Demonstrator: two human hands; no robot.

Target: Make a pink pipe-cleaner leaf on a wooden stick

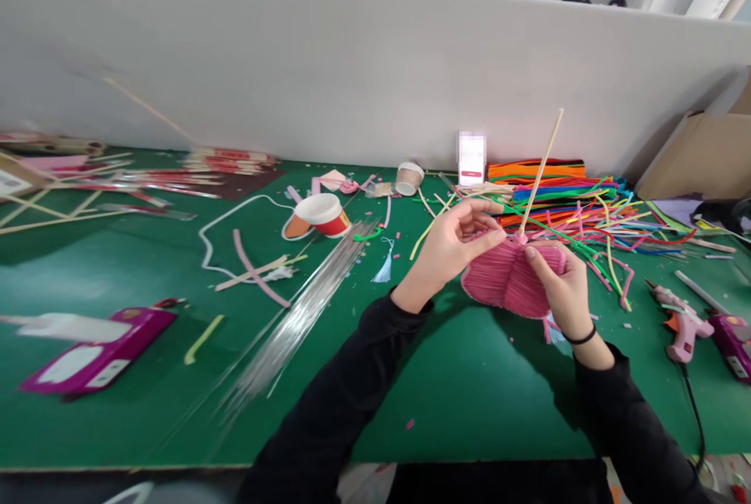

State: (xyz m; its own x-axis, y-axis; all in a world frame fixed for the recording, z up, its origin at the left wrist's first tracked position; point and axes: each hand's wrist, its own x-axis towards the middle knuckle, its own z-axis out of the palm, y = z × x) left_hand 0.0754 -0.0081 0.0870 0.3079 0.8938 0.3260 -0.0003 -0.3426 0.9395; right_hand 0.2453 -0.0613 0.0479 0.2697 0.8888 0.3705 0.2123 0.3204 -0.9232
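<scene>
A pink heart-shaped piece made of pipe cleaners (505,279) is held above the green table (411,379). A thin wooden stick (540,173) rises from its top, tilted to the right. My left hand (451,246) pinches the upper left edge of the pink piece near the stick's base. My right hand (560,285) grips its right side, thumb on the front face. Both arms wear black sleeves, and a black band sits on my right wrist.
A heap of coloured pipe cleaners (575,203) lies behind my hands. A pink glue gun (680,324) is at the right, a bundle of thin wires (305,308) left of centre, red-white paper cups (322,214), a magenta box (94,359), and wooden sticks (88,183) far left.
</scene>
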